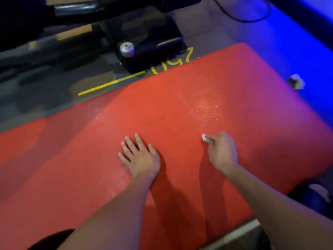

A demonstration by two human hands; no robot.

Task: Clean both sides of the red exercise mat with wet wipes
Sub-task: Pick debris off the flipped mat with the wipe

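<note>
The red exercise mat (180, 98) lies flat on the floor and fills most of the view. A shiny wet patch shows on it ahead of my right hand. My left hand (139, 156) rests flat on the mat with its fingers spread. To its right, my right hand (222, 150) grips a small white wet wipe (204, 137) and holds it against the mat; only a bit of the wipe shows past my fingers.
A black machine base (149, 46) with a silver knob stands just beyond the mat's far edge, next to yellow floor markings (111, 83). A crumpled white wipe (297, 81) lies on the blue-lit floor at the right. Another white scrap (319, 193) sits by the mat's near right corner.
</note>
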